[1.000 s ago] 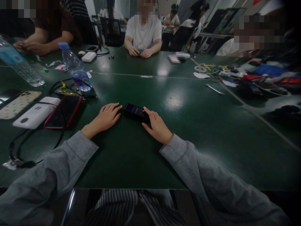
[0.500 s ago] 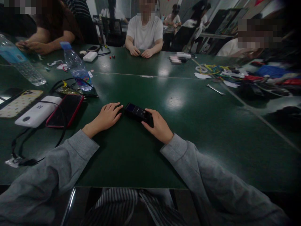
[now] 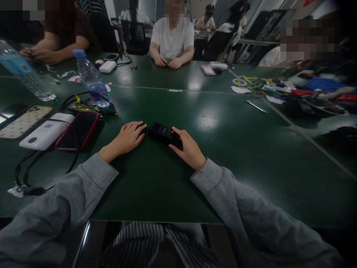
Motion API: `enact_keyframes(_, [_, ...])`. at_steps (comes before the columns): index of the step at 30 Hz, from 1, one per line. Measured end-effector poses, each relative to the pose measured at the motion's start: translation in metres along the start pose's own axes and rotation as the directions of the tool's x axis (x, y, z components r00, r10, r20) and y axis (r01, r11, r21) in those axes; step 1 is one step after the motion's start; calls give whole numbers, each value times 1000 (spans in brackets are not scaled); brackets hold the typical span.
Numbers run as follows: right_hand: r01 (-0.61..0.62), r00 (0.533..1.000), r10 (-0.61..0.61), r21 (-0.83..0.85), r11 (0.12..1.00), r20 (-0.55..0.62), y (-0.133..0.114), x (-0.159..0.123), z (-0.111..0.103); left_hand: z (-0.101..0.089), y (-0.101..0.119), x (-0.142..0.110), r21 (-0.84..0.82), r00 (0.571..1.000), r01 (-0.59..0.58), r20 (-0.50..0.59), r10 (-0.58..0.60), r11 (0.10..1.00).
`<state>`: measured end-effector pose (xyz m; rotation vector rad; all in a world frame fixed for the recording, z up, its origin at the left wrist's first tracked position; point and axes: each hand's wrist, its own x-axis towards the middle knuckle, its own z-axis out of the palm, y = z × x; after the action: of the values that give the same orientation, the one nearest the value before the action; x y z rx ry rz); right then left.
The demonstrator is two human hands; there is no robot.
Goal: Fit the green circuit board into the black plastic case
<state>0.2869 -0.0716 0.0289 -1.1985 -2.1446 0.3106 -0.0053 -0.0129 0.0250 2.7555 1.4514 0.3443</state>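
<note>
A black handheld device with a small dark screen and buttons lies aslant on the green table. My right hand grips its right end, thumb on the near side and fingers over the far side and top. Left of the device, my left hand rests palm down on the table, fingers spread and holding nothing. Its fingertips stop just short of the device's left end. What kind of device it is, I cannot tell for certain.
To the left lie a red-edged phone, a white power bank, a patterned phone, cables and two water bottles. A wrench and a cable heap are at right. People sit around the table.
My right hand's fingers have shifted slightly on the device's right end. My left hand stays in place. The whole view has drifted a little.
</note>
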Motion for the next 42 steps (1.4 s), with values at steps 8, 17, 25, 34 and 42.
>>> enact_keyframes(8, [8, 1000, -8, 3, 1000, -25, -3, 1, -2, 0, 0, -1, -20, 1000, -2, -2, 2, 1000])
enact_keyframes(17, [49, 989, -44, 36, 998, -141, -3, 1, -1, 0, 1, 0, -1, 1000, 2, -2, -2, 1000])
enact_keyframes(25, [68, 955, -47, 63, 996, -294, -6, 3, -8, 2, -2, 0, -9, 1000, -12, -14, 12, 1000])
enact_keyframes(34, [-16, 897, 8, -15, 1000, -441, 22, 11, -26, -6, 2, 0, -38, 1000, -8, 11, 8, 999])
enact_keyframes(42, [-175, 902, 152, -21, 984, -404, 57, 13, -17, -15, 10, 0, -250, 997, -36, -72, 18, 968])
